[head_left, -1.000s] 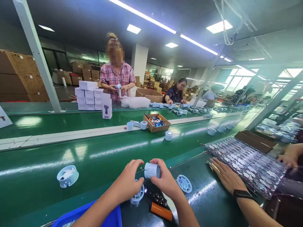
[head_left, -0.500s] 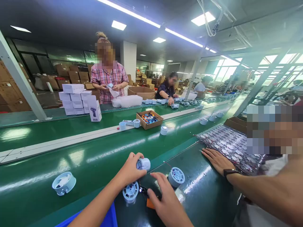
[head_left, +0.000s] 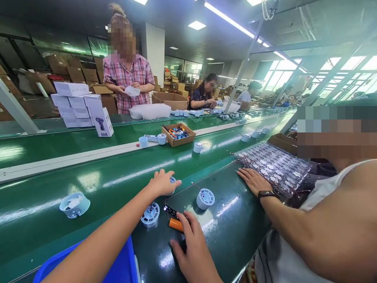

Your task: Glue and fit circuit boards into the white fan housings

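My left hand (head_left: 160, 184) reaches over the edge of the green belt, its fingers around a light-blue fan housing (head_left: 171, 192) that it partly covers. My right hand (head_left: 193, 243) is low over the dark work surface, thumb and fingers apart. Its fingertips are by an orange cylindrical battery (head_left: 176, 224) and a small black circuit board (head_left: 170, 210); whether they touch is unclear. A light-blue fan with a spoked face (head_left: 150, 214) lies left of the board. Another spoked fan (head_left: 205, 199), with a thin red wire, stands to the right.
A blue bin (head_left: 123, 259) is below my left forearm. On the belt (head_left: 118, 200) sits a light-blue ring housing (head_left: 74, 205). A co-worker's hand (head_left: 255, 181) rests at right beside a bagged sheet of parts (head_left: 273, 165). A cardboard box of parts (head_left: 178, 135) stands farther back.
My left hand has moved the light-blue housing slightly left, toward the belt. My right hand has drawn lower, uncovering the battery and board. The view has tilted down.
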`<state>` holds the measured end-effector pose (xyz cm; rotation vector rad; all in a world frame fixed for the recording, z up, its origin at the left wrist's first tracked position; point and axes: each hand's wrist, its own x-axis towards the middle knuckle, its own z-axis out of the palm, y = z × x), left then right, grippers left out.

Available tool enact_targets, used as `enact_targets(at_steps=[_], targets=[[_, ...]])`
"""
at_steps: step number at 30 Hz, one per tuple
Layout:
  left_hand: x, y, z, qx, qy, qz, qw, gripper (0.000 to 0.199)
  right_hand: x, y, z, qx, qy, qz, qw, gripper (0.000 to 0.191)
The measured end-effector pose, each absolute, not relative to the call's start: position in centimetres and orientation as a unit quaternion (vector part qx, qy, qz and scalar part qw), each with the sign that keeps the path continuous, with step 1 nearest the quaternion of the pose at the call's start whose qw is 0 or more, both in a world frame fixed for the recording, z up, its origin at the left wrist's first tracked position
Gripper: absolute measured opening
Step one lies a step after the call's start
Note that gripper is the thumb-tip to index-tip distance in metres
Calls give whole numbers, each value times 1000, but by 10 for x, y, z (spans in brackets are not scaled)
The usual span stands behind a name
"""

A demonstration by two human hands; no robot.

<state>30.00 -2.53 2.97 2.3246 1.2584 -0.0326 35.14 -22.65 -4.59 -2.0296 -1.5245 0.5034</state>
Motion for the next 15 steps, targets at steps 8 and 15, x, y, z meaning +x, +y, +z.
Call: enact_targets(at_steps=[8,15], targets=[[263,-12,39,842,477,80,239,47,354,-225,-47,-754,-559,186,291,54],[157,-41,77,854,436,87,269,36,354,-225,-65,-739,-575,115,332,52]])
